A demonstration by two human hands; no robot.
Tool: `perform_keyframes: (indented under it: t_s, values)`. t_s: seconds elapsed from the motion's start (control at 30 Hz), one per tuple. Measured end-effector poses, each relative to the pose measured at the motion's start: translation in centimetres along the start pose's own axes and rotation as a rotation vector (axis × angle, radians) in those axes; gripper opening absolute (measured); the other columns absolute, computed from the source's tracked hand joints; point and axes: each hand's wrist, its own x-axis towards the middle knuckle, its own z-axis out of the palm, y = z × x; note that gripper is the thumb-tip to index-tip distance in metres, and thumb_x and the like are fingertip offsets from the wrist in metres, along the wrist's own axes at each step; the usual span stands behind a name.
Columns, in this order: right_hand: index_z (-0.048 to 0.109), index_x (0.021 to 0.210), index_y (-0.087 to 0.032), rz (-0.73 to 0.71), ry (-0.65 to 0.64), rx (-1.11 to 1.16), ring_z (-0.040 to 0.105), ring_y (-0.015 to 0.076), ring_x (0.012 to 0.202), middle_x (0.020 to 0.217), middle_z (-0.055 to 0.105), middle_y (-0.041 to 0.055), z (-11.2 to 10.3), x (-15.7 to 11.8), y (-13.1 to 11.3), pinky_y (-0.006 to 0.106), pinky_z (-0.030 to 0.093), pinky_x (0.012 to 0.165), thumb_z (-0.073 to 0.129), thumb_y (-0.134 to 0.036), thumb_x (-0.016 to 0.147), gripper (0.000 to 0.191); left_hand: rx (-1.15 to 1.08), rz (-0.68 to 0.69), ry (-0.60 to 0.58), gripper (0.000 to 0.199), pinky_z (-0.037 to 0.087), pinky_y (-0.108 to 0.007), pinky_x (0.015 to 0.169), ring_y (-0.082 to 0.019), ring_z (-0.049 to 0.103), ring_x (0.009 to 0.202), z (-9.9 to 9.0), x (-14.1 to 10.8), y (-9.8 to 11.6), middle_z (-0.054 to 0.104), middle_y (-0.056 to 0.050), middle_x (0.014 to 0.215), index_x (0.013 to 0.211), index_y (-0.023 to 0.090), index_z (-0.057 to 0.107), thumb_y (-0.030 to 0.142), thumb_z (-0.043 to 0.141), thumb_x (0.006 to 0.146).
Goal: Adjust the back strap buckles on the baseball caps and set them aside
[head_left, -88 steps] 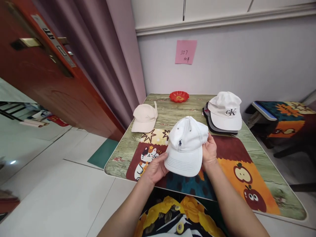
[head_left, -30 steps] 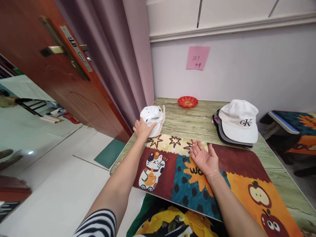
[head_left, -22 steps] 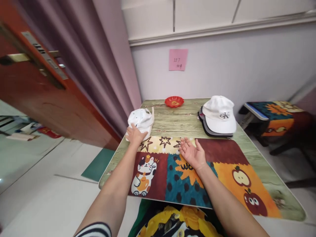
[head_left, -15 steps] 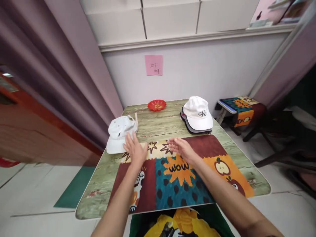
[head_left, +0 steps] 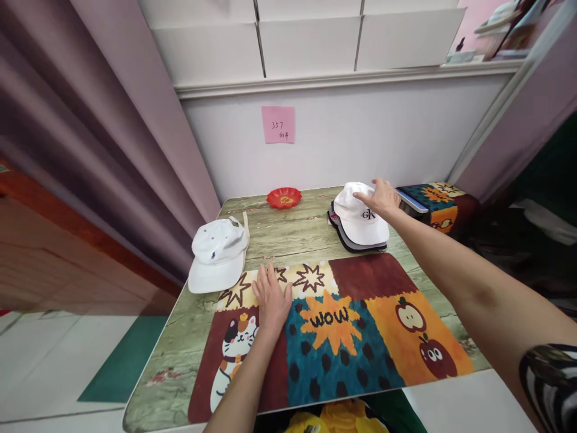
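Your left hand (head_left: pixel 273 300) is open, empty; your right hand (head_left: pixel 382 195), thumb and fingers apart, contact unclear, adjoins caps (head_left: pixel 360 227) apparently nested for steadiness

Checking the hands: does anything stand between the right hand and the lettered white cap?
Nothing visible does. The right hand is spread at the upper side of the lettered white cap, which tops darker caps. Whether it touches is unclear. The red dish sits well aside.

Red dish (head_left: pixel 283 198) on table (head_left: pixel 288 231); pink note (head_left: pixel 278 125) on wall (head_left: pixel 360 132).
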Motion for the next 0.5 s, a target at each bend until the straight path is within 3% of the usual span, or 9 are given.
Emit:
perform_keyframes:
  t_s: [0.07,0.13,0.23,0.4,0.5]
  values:
    - [0.065,0.124,-0.011,0.039,-0.068,-0.056,0.063,0.036,0.107,0.117,0.067,0.0242,1.0,0.5,-0.3,0.045,0.047,0.086,0.078,-0.056,0.073,0.069,-0.007,-0.002,-0.007,0.07,0.021,-0.06,0.121,-0.04,0.03,0.149,0.1,-0.1,0.0,0.032,-0.028,0.159,0.152,0.007,0.034,0.036,0.054,0.091]
    - [0.071,0.109,-0.011,0.061,-0.113,-0.088,0.066,0.0346,0.099,0.102,0.071,0.0217,1.6,0.7,-0.5,0.044,0.048,0.08,0.076,-0.045,0.076,0.048,-0.015,0.0,-0.014,0.067,0.023,-0.06,0.121,-0.04,0.033,0.147,0.1,-0.1,-0.1,0.034,-0.027,0.158,0.15,0.008,0.037,0.036,0.055,0.091]
    - [0.073,0.094,-0.013,0.06,-0.084,-0.08,0.067,0.032,0.091,0.091,0.073,0.0186,1.2,0.8,-0.2,0.042,0.048,0.076,0.069,-0.034,0.081,0.025,-0.013,0.007,-0.022,0.064,0.025,-0.059,0.12,-0.04,0.035,0.146,0.0,-0.1,-0.2,0.038,-0.027,0.155,0.147,0.007,0.041,0.037,0.054,0.092]
    - [0.071,0.09,-0.018,0.037,0.067,-0.012,0.066,0.0297,0.089,0.091,0.073,0.015,-3.0,1.2,0.3,0.04,0.047,0.076,0.063,-0.045,0.086,0.029,-0.002,0.013,-0.03,0.06,0.027,-0.059,0.119,-0.04,0.04,0.143,-0.1,0.1,-0.2,0.041,-0.027,0.154,0.144,0.007,0.045,0.036,0.054,0.092]
    - [0.07,0.088,-0.019,-0.064,0.121,0.111,0.065,0.0268,0.087,0.086,0.072,0.0113,-6.2,0.8,-0.2,0.036,0.047,0.073,0.059,-0.051,0.089,0.034,-0.056,0.027,-0.017,0.055,0.027,-0.059,0.119,-0.04,0.041,0.142,-0.1,0.3,-0.2,0.044,-0.028,0.151,0.138,0.007,0.052,0.034,0.055,0.09]
